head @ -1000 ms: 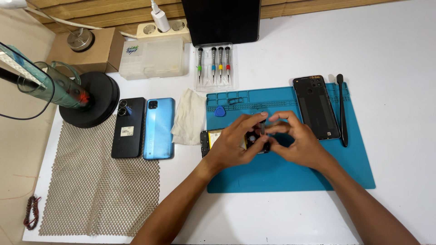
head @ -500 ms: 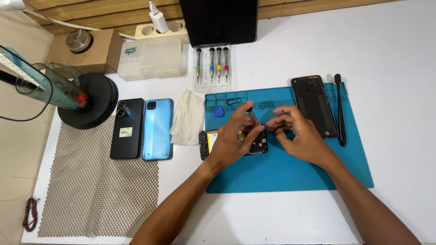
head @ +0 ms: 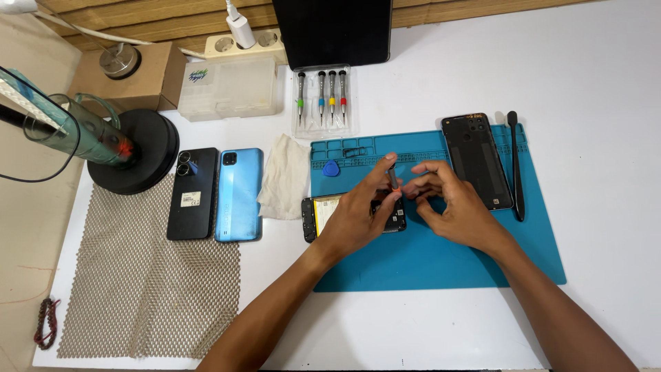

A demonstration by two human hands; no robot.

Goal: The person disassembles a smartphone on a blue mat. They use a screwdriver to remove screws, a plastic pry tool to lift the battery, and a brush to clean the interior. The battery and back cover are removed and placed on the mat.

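An opened phone (head: 315,216) with its back off lies on the blue work mat (head: 441,265), mostly hidden under my left hand (head: 358,217). That hand holds a small grey screwdriver (head: 392,177) between thumb and fingers, nearly upright above the phone. My right hand (head: 451,207) hovers just right of it. Its thumb and fingertips are pinched together beside the screwdriver's lower end. Whether anything tiny sits between them is not visible.
A black back cover (head: 476,160) and a black pry tool (head: 516,165) lie on the mat's right part, with a blue pick (head: 331,168) at its top left. Left of the mat are a white cloth (head: 285,176), a blue phone (head: 239,194), a black phone (head: 193,193) and a mesh pad (head: 138,289). A screwdriver set (head: 321,96) stands behind.
My left hand has risen off the phone and now holds the screwdriver upright. My right hand's fingers have drawn in to pinch beside it.
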